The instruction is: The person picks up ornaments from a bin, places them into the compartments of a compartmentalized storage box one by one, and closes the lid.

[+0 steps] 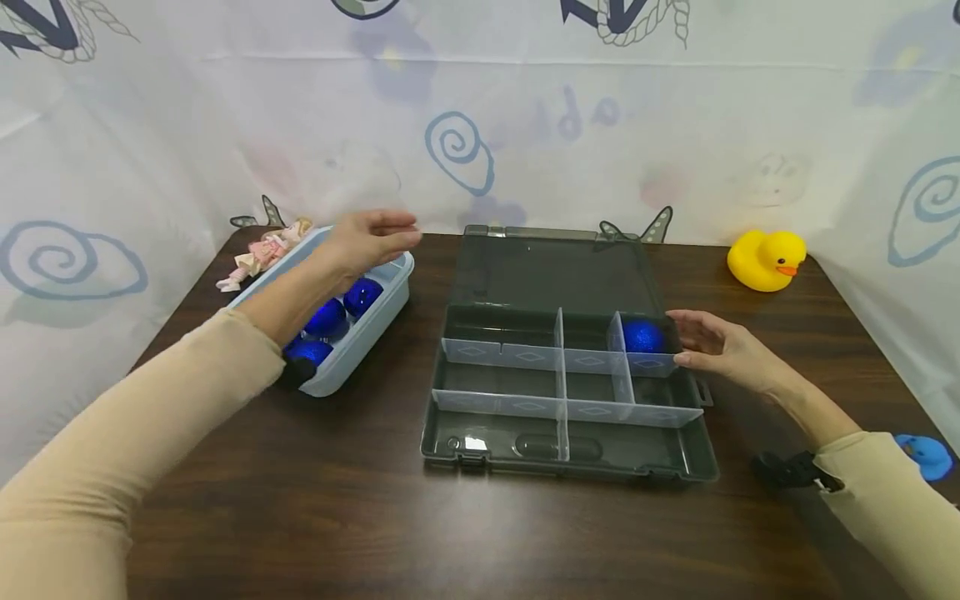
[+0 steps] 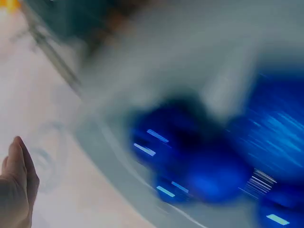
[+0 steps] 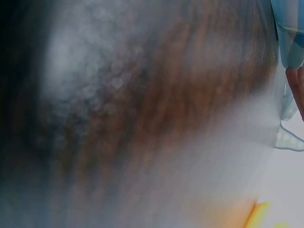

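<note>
Over the far end of a light-blue bin point(image 1: 367, 329) hovers my left hand point(image 1: 371, 237), its fingers extended and nothing held. Inside the bin lie several shiny blue balls point(image 1: 363, 296), close up and blurred in the left wrist view, where my left hand point(image 2: 18, 190) shows at the left edge. A glittery blue ball point(image 1: 643, 337) sits in the back right compartment of a dark translucent divided box point(image 1: 480, 379). Beside that ball, my right hand point(image 1: 712, 346) is at the box's right edge, thumb and fingers spread apart. Only fingertips point(image 3: 294, 88) appear in the right wrist view.
The box's lid point(image 1: 555, 271) lies folded back behind it. A yellow rubber duck point(image 1: 761, 260) stands at the back right, and a blue toy point(image 1: 926, 457) near the right sleeve. A pink doll point(image 1: 262, 254) lies behind the bin. A patterned curtain point(image 1: 525, 125) hangs behind the table.
</note>
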Tool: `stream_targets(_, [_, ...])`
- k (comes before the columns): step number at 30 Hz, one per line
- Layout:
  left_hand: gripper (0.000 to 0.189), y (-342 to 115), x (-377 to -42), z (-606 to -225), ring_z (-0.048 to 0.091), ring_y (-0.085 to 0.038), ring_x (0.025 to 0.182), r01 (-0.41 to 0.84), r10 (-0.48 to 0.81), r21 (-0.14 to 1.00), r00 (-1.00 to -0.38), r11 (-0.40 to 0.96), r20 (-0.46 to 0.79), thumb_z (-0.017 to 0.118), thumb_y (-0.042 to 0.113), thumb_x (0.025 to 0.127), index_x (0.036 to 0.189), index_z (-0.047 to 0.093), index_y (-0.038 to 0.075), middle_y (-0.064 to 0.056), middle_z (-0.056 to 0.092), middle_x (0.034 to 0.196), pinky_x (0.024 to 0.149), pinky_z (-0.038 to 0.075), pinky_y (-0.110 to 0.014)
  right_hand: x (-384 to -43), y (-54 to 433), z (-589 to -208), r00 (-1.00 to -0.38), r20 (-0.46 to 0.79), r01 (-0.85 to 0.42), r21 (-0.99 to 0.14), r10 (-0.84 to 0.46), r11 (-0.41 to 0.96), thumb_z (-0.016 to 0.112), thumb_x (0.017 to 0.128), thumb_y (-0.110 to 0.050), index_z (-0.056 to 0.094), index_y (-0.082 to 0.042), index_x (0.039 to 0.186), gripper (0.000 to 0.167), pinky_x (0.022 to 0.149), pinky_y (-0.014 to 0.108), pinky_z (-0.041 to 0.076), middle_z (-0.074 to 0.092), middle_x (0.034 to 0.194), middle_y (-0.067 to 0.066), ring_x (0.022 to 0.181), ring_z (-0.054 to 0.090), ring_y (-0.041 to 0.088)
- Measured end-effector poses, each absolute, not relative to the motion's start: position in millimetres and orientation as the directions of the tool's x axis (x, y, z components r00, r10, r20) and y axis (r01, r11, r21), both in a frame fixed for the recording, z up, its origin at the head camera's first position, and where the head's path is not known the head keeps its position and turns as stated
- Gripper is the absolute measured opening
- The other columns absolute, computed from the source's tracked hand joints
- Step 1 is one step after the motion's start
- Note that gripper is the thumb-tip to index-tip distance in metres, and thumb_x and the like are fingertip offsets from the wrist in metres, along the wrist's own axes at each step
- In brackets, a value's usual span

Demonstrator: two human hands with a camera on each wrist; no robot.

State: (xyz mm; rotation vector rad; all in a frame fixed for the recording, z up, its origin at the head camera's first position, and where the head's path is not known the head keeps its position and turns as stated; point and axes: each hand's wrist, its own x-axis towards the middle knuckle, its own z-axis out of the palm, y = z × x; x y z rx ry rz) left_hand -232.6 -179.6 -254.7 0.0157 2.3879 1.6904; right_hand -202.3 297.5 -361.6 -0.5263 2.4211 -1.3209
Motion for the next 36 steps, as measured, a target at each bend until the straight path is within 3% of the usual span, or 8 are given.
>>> stream_targets(5, [0.059, -241.6, -223.4, -271.5, 0.050, -0.023, 0.120, -0.197, -0.065, 0.854, -0.980, 0.481, -0.189, 0.059, 0.028, 0.093, 0.142, 0.039, 0.002, -0.019, 0.046, 0.138, 0.102, 0.041, -0.031, -201.2, 296.9, -362.5, -0.874, -0.111, -0.166, -0.846, -0.472, 0.506, 0.059, 0.093, -0.015, 0.030, -0.007, 0.145, 0.060, 0.088, 0.006, 0.041, 0.031, 0.147, 0.024, 0.128, 0.039, 0.034])
stream_targets(11, [0.060, -273.3, -224.0, -295.2, 0.048, -0.030, 0.122, -0.224, -0.185, 0.803, -0.972, 0.551, -0.145, 0.060, 0.029, 0.092, 0.140, 0.040, -0.003, -0.024, 0.046, 0.138, 0.105, 0.038, -0.039, -199.8, 303.3, -363.0, -0.874, -0.079, -0.196, -0.845, -0.479, 0.498, 0.059, 0.093, -0.013, 0.030, -0.007, 0.145, 0.059, 0.087, 0.006, 0.041, 0.033, 0.146, 0.022, 0.115, 0.044, -0.010])
stream_targets(13, [0.059, -277.0, -226.2, -301.2, 0.045, -0.033, 0.126, -0.208, -0.183, 0.800, -0.975, 0.563, -0.125, 0.060, 0.027, 0.093, 0.139, 0.040, -0.003, -0.025, 0.045, 0.138, 0.107, 0.036, -0.043, -199.8, 304.1, -363.6, -0.873, -0.068, -0.205, -0.847, -0.482, 0.490, 0.059, 0.093, -0.012, 0.031, -0.007, 0.145, 0.059, 0.087, 0.006, 0.041, 0.033, 0.146, 0.022, 0.111, 0.042, -0.015])
stream_targets(19, [0.059, -281.0, -230.2, -312.5, 0.038, -0.038, 0.132, -0.178, -0.172, 0.763, -0.981, 0.621, -0.088, 0.062, 0.021, 0.092, 0.141, 0.038, -0.002, -0.024, 0.042, 0.141, 0.110, 0.029, -0.047, -199.7, 301.5, -365.2, -0.869, -0.084, -0.190, -0.852, -0.487, 0.487, 0.058, 0.094, -0.012, 0.031, -0.008, 0.145, 0.059, 0.087, 0.005, 0.040, 0.033, 0.146, 0.021, 0.111, 0.041, -0.016])
stream_targets(28, [0.052, -276.8, -232.3, -325.2, 0.051, -0.038, 0.119, -0.126, -0.177, 0.714, -0.984, 0.689, -0.003, 0.067, 0.014, 0.087, 0.132, 0.048, -0.004, -0.027, 0.054, 0.128, 0.105, 0.035, -0.046, -200.9, 300.2, -366.3, -0.868, -0.076, -0.194, -0.858, -0.492, 0.475, 0.059, 0.093, -0.011, 0.031, -0.008, 0.145, 0.059, 0.087, 0.006, 0.041, 0.035, 0.146, 0.016, 0.110, 0.041, -0.016])
stream_targets(33, [0.050, -273.3, -233.9, -332.4, 0.049, -0.037, 0.113, -0.167, -0.206, 0.720, -0.978, 0.674, -0.035, 0.069, 0.015, 0.085, 0.123, 0.047, -0.008, -0.028, 0.053, 0.122, 0.103, 0.035, -0.047, -200.8, 301.0, -365.5, -0.870, -0.073, -0.197, -0.856, -0.488, 0.479, 0.059, 0.093, -0.010, 0.031, -0.009, 0.145, 0.058, 0.086, 0.006, 0.042, 0.038, 0.144, 0.009, 0.110, 0.041, -0.015])
stream_targets(36, [0.059, -274.0, -236.3, -335.2, 0.046, -0.039, 0.121, -0.196, -0.196, 0.710, -0.977, 0.676, -0.083, 0.070, 0.020, 0.085, 0.129, 0.041, -0.006, -0.027, 0.049, 0.130, 0.106, 0.032, -0.050, -200.7, 300.7, -366.0, -0.870, -0.084, -0.189, -0.852, -0.486, 0.488, 0.059, 0.093, -0.011, 0.031, -0.011, 0.145, 0.059, 0.086, 0.006, 0.041, 0.036, 0.145, 0.013, 0.110, 0.041, -0.015])
